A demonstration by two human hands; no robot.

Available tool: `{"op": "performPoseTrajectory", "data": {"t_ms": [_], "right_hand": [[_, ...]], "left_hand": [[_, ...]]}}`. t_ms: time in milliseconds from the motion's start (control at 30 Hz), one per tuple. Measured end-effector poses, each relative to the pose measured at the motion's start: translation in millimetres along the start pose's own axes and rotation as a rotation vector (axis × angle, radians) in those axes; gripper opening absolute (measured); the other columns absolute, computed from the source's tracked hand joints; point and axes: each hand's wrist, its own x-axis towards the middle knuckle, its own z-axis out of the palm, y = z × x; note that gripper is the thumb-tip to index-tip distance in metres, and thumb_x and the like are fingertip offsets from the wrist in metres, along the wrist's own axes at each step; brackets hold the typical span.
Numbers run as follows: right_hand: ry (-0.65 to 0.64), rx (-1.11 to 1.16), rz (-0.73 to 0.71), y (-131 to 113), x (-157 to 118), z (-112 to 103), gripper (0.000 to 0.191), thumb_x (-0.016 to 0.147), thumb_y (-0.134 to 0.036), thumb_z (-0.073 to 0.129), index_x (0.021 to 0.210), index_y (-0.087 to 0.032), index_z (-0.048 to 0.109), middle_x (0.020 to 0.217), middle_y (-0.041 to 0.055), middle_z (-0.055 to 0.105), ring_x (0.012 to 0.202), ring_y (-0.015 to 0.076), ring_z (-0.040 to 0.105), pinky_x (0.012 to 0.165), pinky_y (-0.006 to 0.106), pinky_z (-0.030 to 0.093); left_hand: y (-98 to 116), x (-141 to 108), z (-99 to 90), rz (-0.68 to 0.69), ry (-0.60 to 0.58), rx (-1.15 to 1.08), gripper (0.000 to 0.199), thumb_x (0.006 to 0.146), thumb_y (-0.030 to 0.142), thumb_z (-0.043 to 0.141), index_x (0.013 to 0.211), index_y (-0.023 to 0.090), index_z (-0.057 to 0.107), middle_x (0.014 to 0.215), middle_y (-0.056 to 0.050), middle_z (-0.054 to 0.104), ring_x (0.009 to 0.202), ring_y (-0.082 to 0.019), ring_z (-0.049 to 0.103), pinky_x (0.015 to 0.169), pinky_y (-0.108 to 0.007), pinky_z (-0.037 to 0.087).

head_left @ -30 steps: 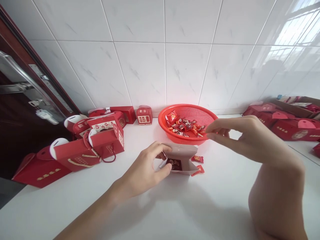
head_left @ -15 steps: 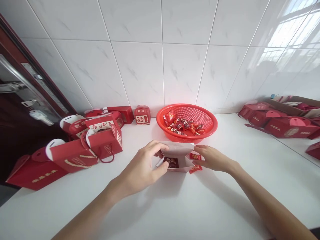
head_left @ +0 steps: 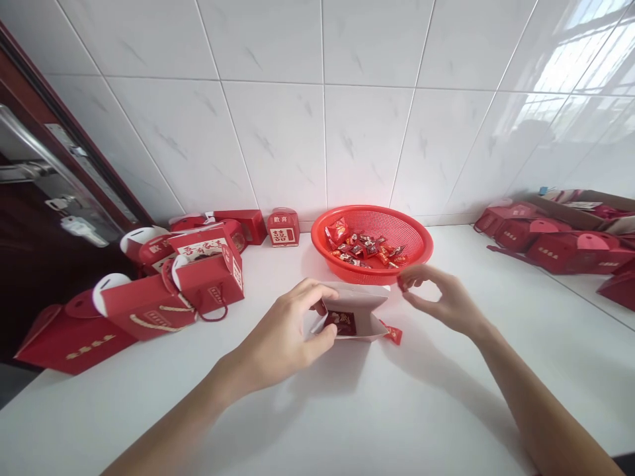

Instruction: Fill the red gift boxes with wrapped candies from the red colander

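Currently, the person's left hand (head_left: 292, 330) grips the open paper gift box (head_left: 364, 317), while the right hand (head_left: 441, 301) pinches a red-wrapped candy (head_left: 401, 283) beside the red plastic colander (head_left: 337, 268).

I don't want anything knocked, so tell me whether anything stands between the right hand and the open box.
Nothing visible stands between the right hand, with its small red packet, and the open box. The red basket sits behind that path; a loose red packet lies in front, by the box's right corner.
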Motion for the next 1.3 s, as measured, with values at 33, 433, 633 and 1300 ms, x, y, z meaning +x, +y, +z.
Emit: {"op": "performPoseTrajectory", "data": {"t_ms": [33,433,633,1300], "right_hand": [[0.103,0.088,-0.050,-8.9,-0.7,-4.3,0.014,0.085,-0.018,0.065,0.098,-0.022,0.063,0.091,0.0043,0.069,0.084,0.0196,0.066,0.078,0.037,0.055],[-0.062,-0.219,-0.588,-72.7,15.1,34.5,0.015,0.096,-0.011,0.054,0.084,-0.019,0.053,0.093,0.0056,0.073,0.074,0.0145,0.058,0.069,0.032,0.042],[-0.043,-0.424,-0.646,-68.8,15.6,29.2,0.019,0.096,-0.013,0.055,0.078,-0.017,0.058,0.092,0.0069,0.073,0.076,0.0159,0.060,0.072,0.034,0.041],[-0.494,-0.488,0.143,0.6,-14.1,38.4,0.010,0.086,-0.026,0.061,0.082,-0.019,0.056,0.083,0.0062,0.067,0.072,0.0201,0.061,0.062,0.030,0.041]], "left_hand": [[1.0,-0.5,0.1,0.002,-0.010,-0.002,0.026,0.085,0.025,0.061,0.110,0.025,0.064,0.115,-0.004,0.067,0.100,-0.021,0.066,0.089,-0.035,0.056],[4.4,-2.5,4.0,0.012,-0.055,-0.075,0.022,0.085,0.019,0.061,0.107,0.026,0.062,0.114,-0.002,0.065,0.097,-0.020,0.066,0.090,-0.034,0.056],[4.1,-3.2,3.6,0.002,-0.056,-0.060,0.025,0.087,0.022,0.060,0.111,0.027,0.062,0.115,-0.004,0.064,0.100,-0.021,0.065,0.092,-0.035,0.055],[2.0,-1.4,4.6,-0.024,-0.034,0.013,0.023,0.089,0.029,0.058,0.112,0.026,0.060,0.115,-0.003,0.064,0.099,-0.019,0.063,0.089,-0.033,0.053]]}}
